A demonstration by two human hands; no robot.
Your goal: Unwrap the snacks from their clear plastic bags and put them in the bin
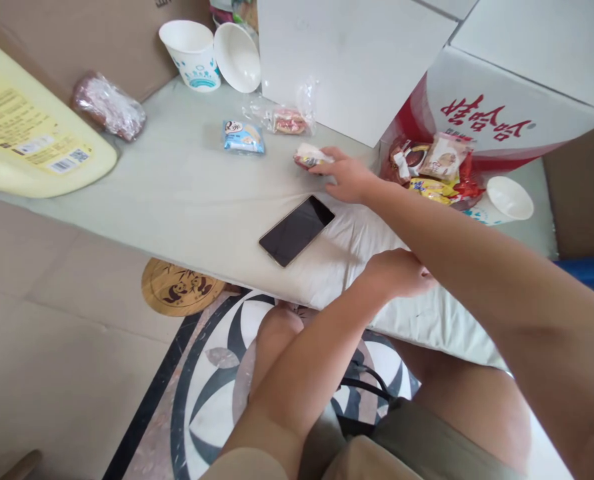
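Being pinched by the right hand (345,175) beyond the phone (297,231), the wrapped snack (309,156), probably light, crushable, is best taken endwise; left hand (399,272) curled, contents can't be told.

Beige top (369,461), olive-grey shorts (441,437) ending above knees (279,327); forearms (321,340), left hand (397,272), right hand (347,176) bare.

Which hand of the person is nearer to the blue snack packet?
Right. The right hand pinches a small wrapped snack, to the right of the blue snack packet. The left hand is farther away, nearer the person's body, to the right of the smartphone.
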